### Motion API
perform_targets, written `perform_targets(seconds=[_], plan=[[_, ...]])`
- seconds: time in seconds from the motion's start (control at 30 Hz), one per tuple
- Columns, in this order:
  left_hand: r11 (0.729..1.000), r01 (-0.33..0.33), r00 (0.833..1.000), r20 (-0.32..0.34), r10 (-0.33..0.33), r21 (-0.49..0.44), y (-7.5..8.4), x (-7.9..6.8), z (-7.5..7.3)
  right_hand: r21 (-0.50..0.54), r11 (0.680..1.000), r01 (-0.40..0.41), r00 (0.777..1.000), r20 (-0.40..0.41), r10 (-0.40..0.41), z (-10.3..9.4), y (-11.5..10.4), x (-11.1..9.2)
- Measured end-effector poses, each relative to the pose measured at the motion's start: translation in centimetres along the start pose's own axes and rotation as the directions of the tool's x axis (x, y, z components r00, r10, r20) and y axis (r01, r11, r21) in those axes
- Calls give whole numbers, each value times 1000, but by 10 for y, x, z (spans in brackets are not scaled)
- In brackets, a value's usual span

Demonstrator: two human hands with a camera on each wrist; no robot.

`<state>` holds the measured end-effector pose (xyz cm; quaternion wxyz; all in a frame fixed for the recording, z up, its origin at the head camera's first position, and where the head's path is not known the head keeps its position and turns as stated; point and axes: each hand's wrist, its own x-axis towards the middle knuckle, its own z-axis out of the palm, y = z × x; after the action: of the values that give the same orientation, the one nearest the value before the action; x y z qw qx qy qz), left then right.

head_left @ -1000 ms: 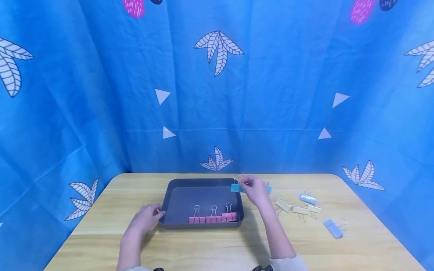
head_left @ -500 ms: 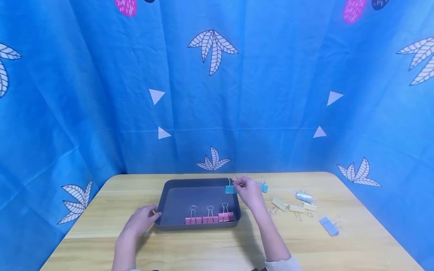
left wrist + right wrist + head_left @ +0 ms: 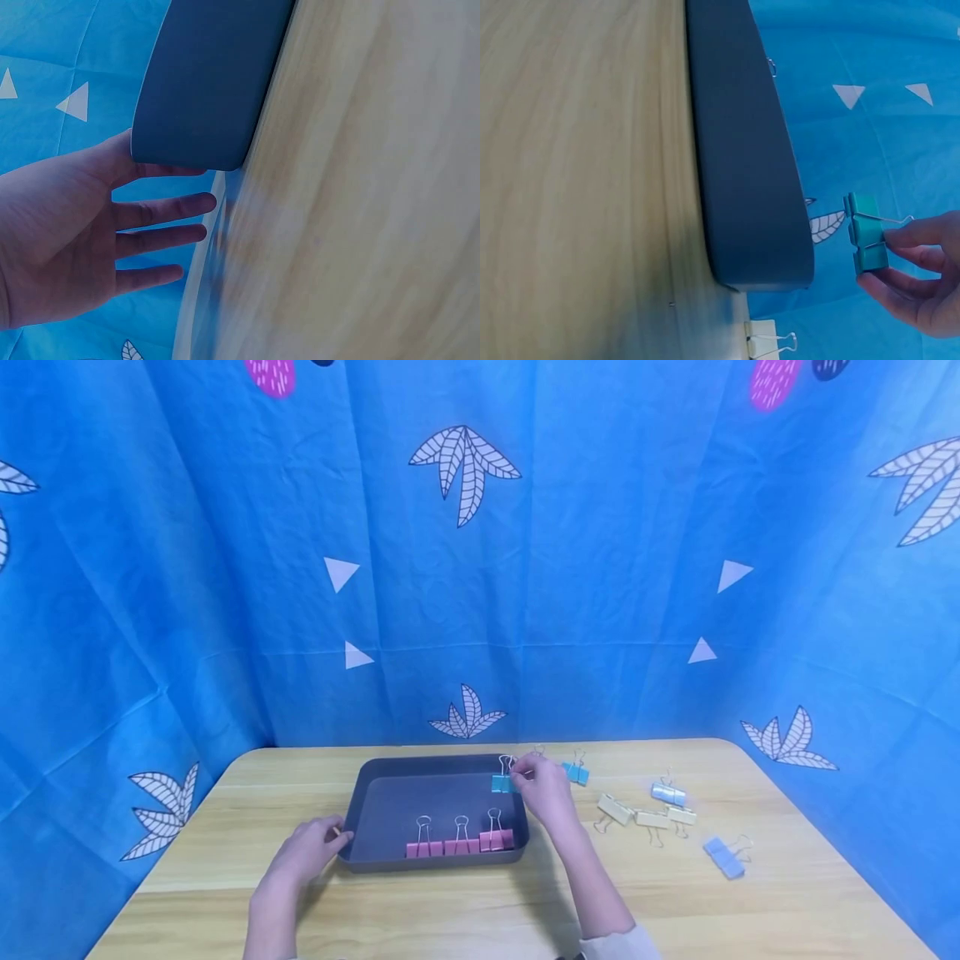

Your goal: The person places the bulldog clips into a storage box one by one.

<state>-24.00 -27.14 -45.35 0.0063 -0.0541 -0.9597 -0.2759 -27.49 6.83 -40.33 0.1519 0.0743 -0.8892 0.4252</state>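
My right hand (image 3: 542, 785) pinches a teal binder clip (image 3: 866, 232) between thumb and fingers, its wire handle pointing back toward the hand. In the head view that clip is over the far right corner of the dark grey tray (image 3: 431, 864). Three pink binder clips (image 3: 461, 847) stand in a row along the tray's near wall, handles up. At the tray's left end, my left hand (image 3: 307, 850) touches the wall near its front corner. Its fingers (image 3: 161, 241) are straight and spread in the left wrist view; the tray hides part of the hand there.
Right of the tray, another teal binder clip (image 3: 576, 773) stands on the wooden table (image 3: 420, 914). Cream binder clips (image 3: 615, 810), a shiny silvery-blue one (image 3: 668, 793) and a light blue one (image 3: 724, 857) lie farther right. A blue curtain (image 3: 480, 568) hangs behind.
My right hand has carried the teal binder clip slightly left and down, over the tray's far right corner. The left hand stays at the tray's left end; the head view has shifted slightly.
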Motion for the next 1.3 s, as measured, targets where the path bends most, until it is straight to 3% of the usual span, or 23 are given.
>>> perform_targets(seconds=[0.3,0.83,1.1,1.3], plan=[[1000,-4,1000,7,4,-2,0,-1,1,12,998,-69,996,60,68,9,4,0],[1000,2,1000,15,-2,-8,2,-1,-3,-69,998,-11,997,79,17,17,11,1],[1000,-4,1000,11,4,1,0,-1,-2,-81,997,17,993,120,-7,18,11,0],[1000,-5,1000,17,5,-2,1,-1,-2,-68,998,8,995,103,-1,20,12,-1]])
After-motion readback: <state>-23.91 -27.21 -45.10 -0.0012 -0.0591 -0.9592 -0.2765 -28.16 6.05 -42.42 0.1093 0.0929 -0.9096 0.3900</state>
